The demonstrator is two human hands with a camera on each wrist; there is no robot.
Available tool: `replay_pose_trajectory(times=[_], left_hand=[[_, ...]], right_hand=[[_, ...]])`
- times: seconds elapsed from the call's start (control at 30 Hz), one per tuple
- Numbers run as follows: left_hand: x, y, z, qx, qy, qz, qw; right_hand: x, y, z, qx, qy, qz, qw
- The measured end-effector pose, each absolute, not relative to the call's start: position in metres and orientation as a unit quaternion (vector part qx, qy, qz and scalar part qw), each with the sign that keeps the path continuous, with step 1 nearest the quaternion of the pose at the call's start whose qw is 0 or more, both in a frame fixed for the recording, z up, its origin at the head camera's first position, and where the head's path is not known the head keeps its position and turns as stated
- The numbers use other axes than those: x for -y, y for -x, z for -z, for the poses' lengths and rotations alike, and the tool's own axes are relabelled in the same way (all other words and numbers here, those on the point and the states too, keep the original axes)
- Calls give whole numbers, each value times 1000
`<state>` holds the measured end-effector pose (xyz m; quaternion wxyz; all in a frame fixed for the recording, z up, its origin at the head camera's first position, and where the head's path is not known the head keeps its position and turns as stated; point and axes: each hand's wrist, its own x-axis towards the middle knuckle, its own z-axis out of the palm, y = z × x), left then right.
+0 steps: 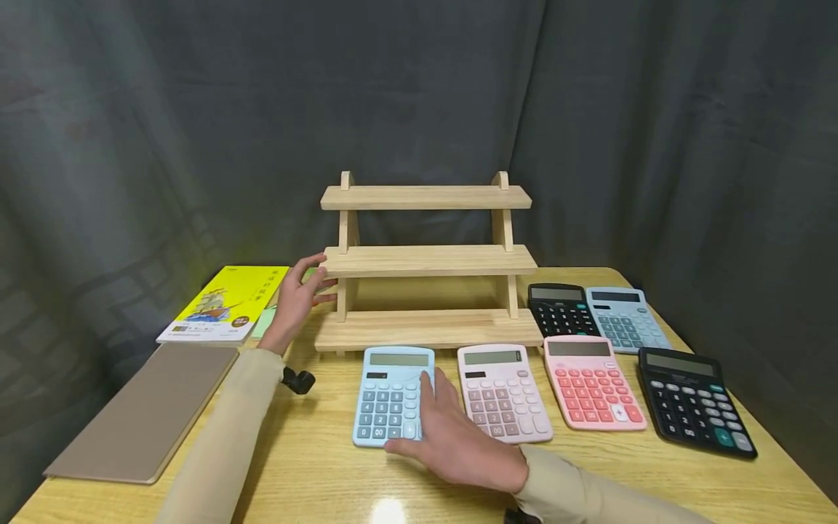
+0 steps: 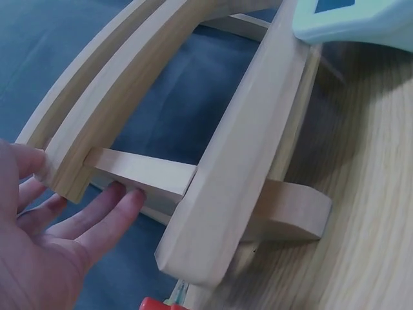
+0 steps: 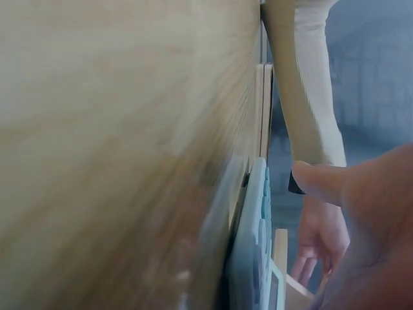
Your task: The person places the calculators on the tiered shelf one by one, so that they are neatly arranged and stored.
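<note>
A: What's nearest?
B: The right hand, its fingers loosely extended over the right side of the blue calculator, gripping nothing. That calculator lies on the counter, in front of the wooden stand.
A: And the others?
B: To its right, a pale pink calculator, a bright pink calculator and a black calculator.
A: The left hand?
B: Farther off, fingers touching the left end of the middle shelf. I can't tell whether they grip it.
A: Beyond the front row?
B: Two more, a second black calculator and a second blue calculator, right of the stand.
A: How far along?
B: Early, I'd judge. The stand is upright, but all six calculators are down on the counter. Dealing with the blue one seems unfinished; what else is left, the pictures don't settle.
</note>
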<state>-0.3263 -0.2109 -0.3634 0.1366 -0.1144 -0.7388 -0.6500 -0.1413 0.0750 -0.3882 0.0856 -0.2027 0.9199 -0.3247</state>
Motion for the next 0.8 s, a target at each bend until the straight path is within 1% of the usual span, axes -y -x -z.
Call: replay_pose_trajectory(times=[0.17, 0.4, 0.57, 0.8], left_hand=[[210, 326, 363, 732, 107, 659, 135], [210, 327, 363, 725, 100, 667, 137], [209, 327, 362, 723, 105, 671, 129], [210, 329, 362, 721, 99, 673, 133]], right_hand=[[-64, 142, 387, -929, 195, 301, 94], [-45, 143, 387, -936, 217, 256, 104], [-34, 145, 391, -943, 228, 221, 97], [-26, 144, 394, -948, 239, 194, 82]])
